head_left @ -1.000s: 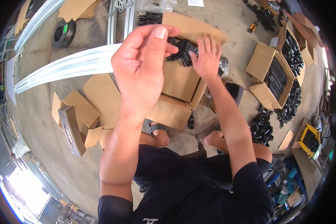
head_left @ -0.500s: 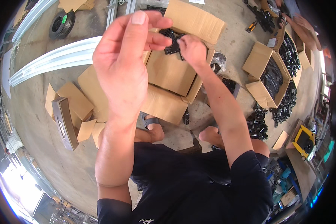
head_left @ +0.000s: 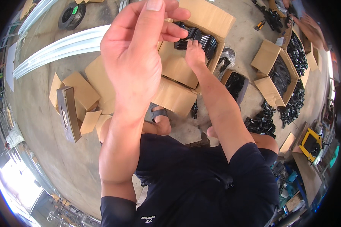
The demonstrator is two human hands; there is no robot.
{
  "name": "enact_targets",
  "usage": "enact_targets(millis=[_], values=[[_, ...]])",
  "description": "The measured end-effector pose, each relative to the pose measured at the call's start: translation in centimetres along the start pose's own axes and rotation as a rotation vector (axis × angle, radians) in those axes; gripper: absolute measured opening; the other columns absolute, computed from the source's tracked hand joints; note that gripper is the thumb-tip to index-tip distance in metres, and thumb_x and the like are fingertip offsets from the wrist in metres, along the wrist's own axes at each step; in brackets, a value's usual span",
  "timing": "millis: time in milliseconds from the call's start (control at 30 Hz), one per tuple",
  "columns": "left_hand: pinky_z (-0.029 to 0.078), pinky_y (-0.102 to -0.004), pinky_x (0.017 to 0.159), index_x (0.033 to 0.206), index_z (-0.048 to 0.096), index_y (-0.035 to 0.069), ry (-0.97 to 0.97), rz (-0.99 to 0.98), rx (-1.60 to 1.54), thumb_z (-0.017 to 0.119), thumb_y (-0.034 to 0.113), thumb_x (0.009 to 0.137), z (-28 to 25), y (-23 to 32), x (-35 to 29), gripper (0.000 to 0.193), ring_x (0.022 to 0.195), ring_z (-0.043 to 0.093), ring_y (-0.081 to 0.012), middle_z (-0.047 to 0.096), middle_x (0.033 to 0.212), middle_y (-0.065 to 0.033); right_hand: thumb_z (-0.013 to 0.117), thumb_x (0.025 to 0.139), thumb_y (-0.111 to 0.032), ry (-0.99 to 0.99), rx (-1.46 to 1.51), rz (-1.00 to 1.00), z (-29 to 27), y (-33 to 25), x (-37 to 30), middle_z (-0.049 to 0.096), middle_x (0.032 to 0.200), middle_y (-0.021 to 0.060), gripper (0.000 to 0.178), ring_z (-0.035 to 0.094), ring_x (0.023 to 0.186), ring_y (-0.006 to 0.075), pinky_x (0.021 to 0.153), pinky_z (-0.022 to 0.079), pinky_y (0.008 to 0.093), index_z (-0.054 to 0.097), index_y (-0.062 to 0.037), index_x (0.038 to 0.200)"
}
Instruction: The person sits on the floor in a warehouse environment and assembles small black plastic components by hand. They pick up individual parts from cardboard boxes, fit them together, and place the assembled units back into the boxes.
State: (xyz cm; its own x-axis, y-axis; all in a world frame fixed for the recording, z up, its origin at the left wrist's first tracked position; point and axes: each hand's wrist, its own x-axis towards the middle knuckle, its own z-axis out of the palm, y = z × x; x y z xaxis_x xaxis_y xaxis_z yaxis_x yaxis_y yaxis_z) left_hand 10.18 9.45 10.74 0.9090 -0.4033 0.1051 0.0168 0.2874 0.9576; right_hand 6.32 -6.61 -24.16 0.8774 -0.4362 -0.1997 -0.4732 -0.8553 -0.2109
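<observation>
In front of me stands an opened cardboard box (head_left: 207,23). Rows of black parts (head_left: 208,46), too small to name, are packed along its far side, and a flat cardboard sheet (head_left: 178,64) lies nearer inside. My right hand (head_left: 196,56) reaches into the box, its fingers stretched out and slightly apart, the tips at the edge of the black parts. I make out nothing held in it. My left hand (head_left: 138,49) is raised high above the box's left side, its fingers loosely bent and apart, with nothing in them. It hides part of the box.
To the right are another cardboard box (head_left: 267,89) of black parts and a loose black pile (head_left: 262,121). Long white metal profiles (head_left: 60,51) and a wire coil (head_left: 72,16) lie left, near a narrow brown box (head_left: 69,113). Another person's arm (head_left: 310,30) shows at the far right.
My right hand has drawn back slightly toward me, uncovering more black parts in the box's far right corner. My left hand stays raised with its fingers apart. The whole view has shifted slightly.
</observation>
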Motion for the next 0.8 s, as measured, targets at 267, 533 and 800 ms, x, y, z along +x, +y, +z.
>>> enact_targets(millis=[267,533,800], values=[[0.061,-0.0365,0.083,0.12,0.065,-0.004,0.051,-0.134,0.001,0.06,0.029,0.107,0.4,0.2,0.2,0.035,0.093,0.075,-0.0246,0.075,0.108,-0.016,0.064,0.087,-0.003,-0.091,0.215,0.122,0.2,-0.3,0.0,0.05,0.132,0.0247,0.047,0.064,0.115,0.0434,0.097,0.057,0.0468,0.054,-0.0039,0.133],[0.056,-0.0333,0.079,0.116,0.069,-0.005,-0.007,-0.006,-0.032,0.055,0.023,0.108,0.6,0.0,0.2,0.032,0.08,0.072,-0.0212,0.076,0.103,-0.0199,0.065,0.087,-0.006,-0.216,0.298,0.163,1.3,-1.4,-3.6,0.061,0.13,0.0217,0.043,0.068,0.112,0.0398,0.096,0.056,0.0461,0.058,-0.0113,0.129],[0.055,-0.0305,0.08,0.114,0.071,-0.003,-0.051,-0.073,0.154,0.059,0.025,0.107,0.9,-0.4,-0.2,0.032,0.083,0.071,-0.0175,0.077,0.104,-0.0145,0.078,0.082,-0.011,0.117,0.663,0.169,-0.5,0.7,-9.3,0.07,0.107,0.0212,0.017,0.07,0.099,0.0375,0.087,0.057,0.0449,0.073,-0.0066,0.098]])
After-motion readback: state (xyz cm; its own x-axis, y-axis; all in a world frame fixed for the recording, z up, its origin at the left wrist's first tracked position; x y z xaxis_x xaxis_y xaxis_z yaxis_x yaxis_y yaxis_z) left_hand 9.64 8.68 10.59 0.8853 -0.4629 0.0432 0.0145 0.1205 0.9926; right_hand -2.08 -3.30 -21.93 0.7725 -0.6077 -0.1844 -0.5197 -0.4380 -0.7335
